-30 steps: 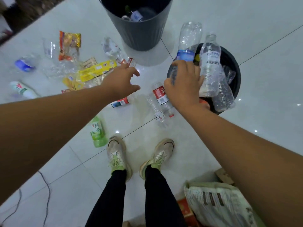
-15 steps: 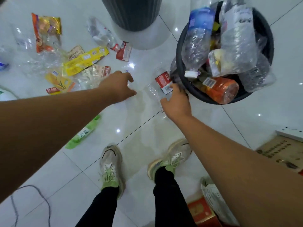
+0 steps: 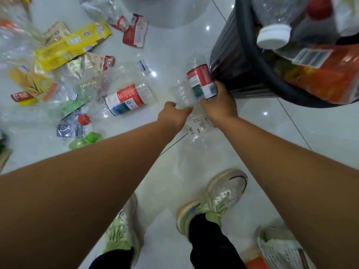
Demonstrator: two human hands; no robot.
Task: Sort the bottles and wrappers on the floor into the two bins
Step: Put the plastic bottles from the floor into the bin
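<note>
My right hand (image 3: 219,105) grips a clear bottle with a red, white and green label (image 3: 201,80) beside the black bin (image 3: 252,45), which is heaped with bottles. My left hand (image 3: 172,115) is close against it, fingers curled on clear bottle plastic (image 3: 181,92). I cannot tell whether that plastic belongs to the same bottle. A thin crushed clear bottle (image 3: 196,126) lies on the floor under both hands. Another red-labelled bottle (image 3: 126,98) lies to the left.
Yellow wrappers (image 3: 71,45), a red wrapper (image 3: 136,32), a red-capped bottle (image 3: 77,123) and a green bottle (image 3: 85,140) are scattered over the white tiles at left. My shoes (image 3: 217,199) stand below the hands. A printed bag (image 3: 281,249) lies at lower right.
The view has dropped much closer to the floor. My right hand has closed round the red-labelled bottle, and my left hand has moved right to meet it.
</note>
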